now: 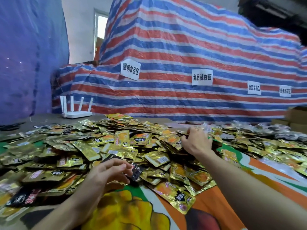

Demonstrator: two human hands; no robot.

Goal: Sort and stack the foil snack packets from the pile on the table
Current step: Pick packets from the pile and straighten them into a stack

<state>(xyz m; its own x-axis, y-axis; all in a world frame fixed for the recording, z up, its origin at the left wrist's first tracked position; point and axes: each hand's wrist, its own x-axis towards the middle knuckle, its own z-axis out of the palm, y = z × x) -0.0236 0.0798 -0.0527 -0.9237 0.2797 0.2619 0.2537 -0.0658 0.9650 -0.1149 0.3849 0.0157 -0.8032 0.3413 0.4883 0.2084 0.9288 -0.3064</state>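
A wide pile of gold foil snack packets (106,143) covers the table, with a few black packets mixed in at the left (21,198). My left hand (106,175) is at the pile's near edge, its fingers curled round a black packet (137,170). Farther back and to the right, my right hand (196,142) reaches into the pile. Its fingers are curled on a bunch of gold packets (174,141). More gold packets (274,146) lie spread out to the right.
The table wears a printed cloth (207,206) in orange, green and yellow. At the back left stands a white router (78,112). A red, white and blue striped tarp (182,47) with paper signs walls the far side. Cardboard boxes (297,117) sit at the far right.
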